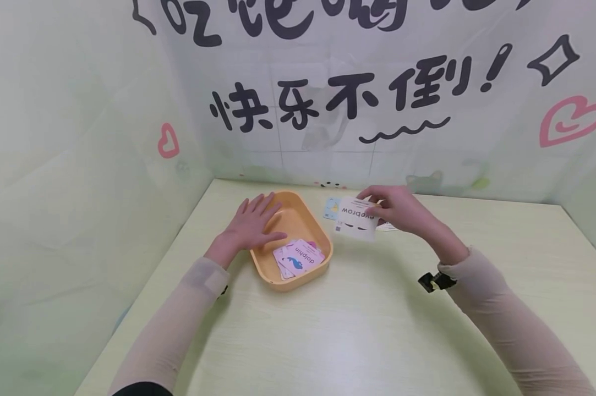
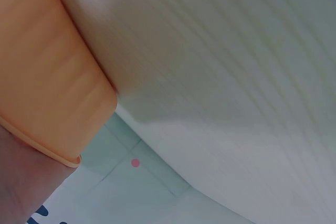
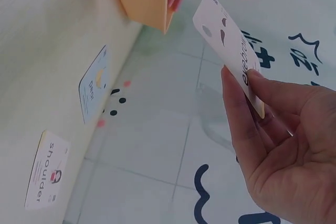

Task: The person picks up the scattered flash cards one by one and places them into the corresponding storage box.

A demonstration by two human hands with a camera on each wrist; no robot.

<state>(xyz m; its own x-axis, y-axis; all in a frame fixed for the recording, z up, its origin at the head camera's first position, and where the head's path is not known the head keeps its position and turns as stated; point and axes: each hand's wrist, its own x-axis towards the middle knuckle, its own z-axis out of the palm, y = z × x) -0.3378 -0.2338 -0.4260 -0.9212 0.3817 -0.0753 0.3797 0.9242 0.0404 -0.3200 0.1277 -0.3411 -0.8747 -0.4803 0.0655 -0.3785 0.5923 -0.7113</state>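
Note:
My right hand (image 1: 397, 208) pinches a white flash card (image 1: 355, 223) printed "eyebrow" between thumb and fingers, raised above the table. In the right wrist view the same eyebrow card (image 3: 223, 40) tilts away from the fingertips. My left hand (image 1: 248, 224) lies with spread fingers over the left rim of an orange tray (image 1: 267, 269). Inside the tray, a small pile of cards has a dolphin card (image 1: 300, 257) on top. In the left wrist view the tray's outer wall (image 2: 52, 61) shows, with part of the hand at its rim.
A blue pear card (image 3: 95, 85) and a white shoulder card (image 3: 47, 171) lie on the table near the back edge, partly covered in the head view. Behind the pale wooden table (image 1: 288, 341) hangs a printed cloth (image 1: 317, 159) with dark lettering.

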